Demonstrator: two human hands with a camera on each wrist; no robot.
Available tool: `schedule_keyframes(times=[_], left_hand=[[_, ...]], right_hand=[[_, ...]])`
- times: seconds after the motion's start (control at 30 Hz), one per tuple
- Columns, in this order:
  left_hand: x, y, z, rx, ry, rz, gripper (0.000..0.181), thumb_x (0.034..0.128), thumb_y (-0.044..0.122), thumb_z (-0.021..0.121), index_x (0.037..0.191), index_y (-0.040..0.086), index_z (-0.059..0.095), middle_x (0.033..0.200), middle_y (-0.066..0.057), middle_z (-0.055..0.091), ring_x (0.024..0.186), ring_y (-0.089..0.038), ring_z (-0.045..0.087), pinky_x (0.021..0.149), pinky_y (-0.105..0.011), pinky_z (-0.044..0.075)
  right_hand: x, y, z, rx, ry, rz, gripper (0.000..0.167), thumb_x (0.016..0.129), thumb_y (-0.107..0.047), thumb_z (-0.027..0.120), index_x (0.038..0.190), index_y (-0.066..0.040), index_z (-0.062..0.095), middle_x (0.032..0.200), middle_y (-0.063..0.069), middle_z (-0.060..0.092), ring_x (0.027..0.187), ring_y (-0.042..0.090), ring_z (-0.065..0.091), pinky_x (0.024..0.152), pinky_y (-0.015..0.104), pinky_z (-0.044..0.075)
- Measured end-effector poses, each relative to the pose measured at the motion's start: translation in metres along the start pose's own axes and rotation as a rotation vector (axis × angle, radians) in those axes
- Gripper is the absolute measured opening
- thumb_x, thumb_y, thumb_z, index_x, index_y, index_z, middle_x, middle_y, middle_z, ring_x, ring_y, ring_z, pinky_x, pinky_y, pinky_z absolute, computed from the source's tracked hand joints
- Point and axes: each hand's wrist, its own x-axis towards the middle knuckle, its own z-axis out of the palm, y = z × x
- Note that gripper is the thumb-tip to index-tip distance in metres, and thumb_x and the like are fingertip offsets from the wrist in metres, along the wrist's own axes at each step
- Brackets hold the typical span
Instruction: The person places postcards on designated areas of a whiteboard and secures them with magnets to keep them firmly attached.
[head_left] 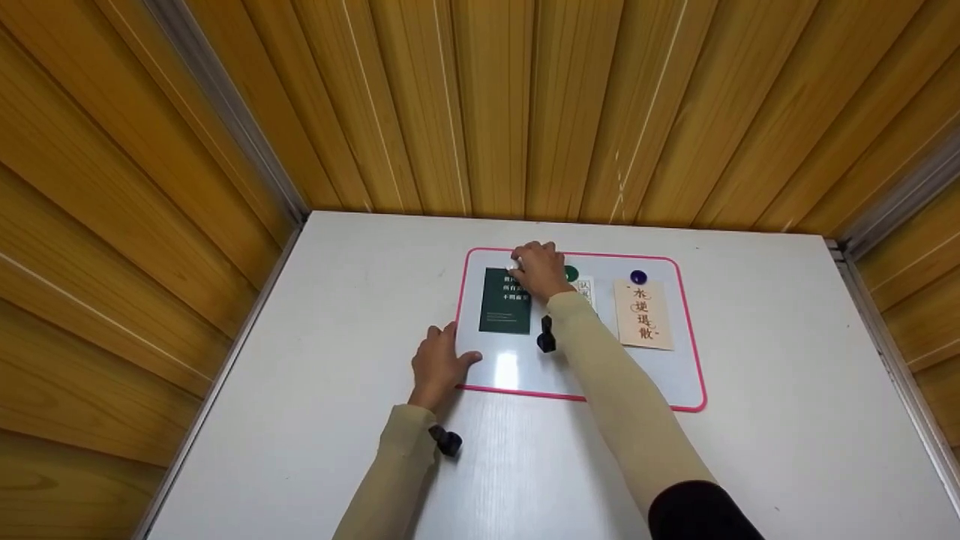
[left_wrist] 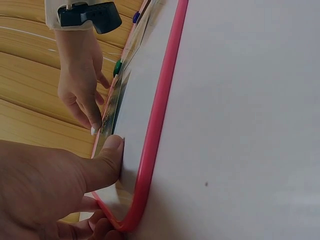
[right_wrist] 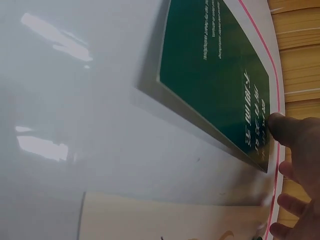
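Observation:
A whiteboard [head_left: 555,367] with a pink rim lies on the white table. My left hand [head_left: 439,364] grips its lower left corner, thumb on the face and fingers curled around the rim. A dark green card [head_left: 502,311] with white writing lies at the board's left; in the right wrist view its near corner stands off the surface. My right hand [head_left: 544,270] reaches over the board and pinches the green card at its top edge, the thumb [right_wrist: 280,125] touching it. A small white spot shows at the fingertips; whether it is a nail or a magnet is unclear.
A green round magnet [head_left: 571,273] sits above a white card [head_left: 585,289], partly hidden by the right arm. Farther right, a purple magnet [head_left: 638,277] tops a beige card [head_left: 643,315] with brown characters. Yellow wood-patterned panels [head_left: 495,112] rise behind the table.

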Motion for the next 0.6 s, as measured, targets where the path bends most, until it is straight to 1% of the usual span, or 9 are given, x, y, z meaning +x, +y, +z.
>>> schedule_keyframes(times=[0.2,0.4,0.6], left_hand=[[-0.0010,0.0012,-0.0013,-0.025,-0.004,-0.009,0.069,0.0820,0.032,0.089,0.139,0.006,0.062,0.106,-0.014,0.061,0.088,-0.025,0.060,0.084,-0.045,0.055],[-0.0026,0.0027,-0.0027,-0.033,0.001,-0.014,0.072,0.0809,0.031,0.090,0.141,0.005,0.060,0.106,-0.015,0.061,0.088,-0.026,0.061,0.085,-0.045,0.055],[-0.0024,0.0013,-0.0013,-0.054,-0.002,-0.019,0.072,0.0816,0.031,0.089,0.142,0.006,0.059,0.108,-0.015,0.061,0.092,-0.026,0.062,0.088,-0.045,0.055]], right_hand=[[0.0002,-0.0002,0.0005,-0.002,-0.004,0.002,0.033,0.100,-0.030,0.070,0.128,-0.013,0.071,0.139,0.011,0.059,0.130,0.036,0.044,0.110,0.055,0.033],[0.0002,-0.0002,0.0004,-0.007,-0.010,0.001,0.031,0.100,-0.029,0.070,0.126,-0.011,0.071,0.139,0.012,0.058,0.128,0.036,0.045,0.109,0.055,0.033],[0.0005,0.0006,0.0012,-0.008,-0.008,-0.002,0.032,0.100,-0.029,0.070,0.126,-0.011,0.071,0.138,0.013,0.059,0.127,0.037,0.046,0.108,0.055,0.034]])
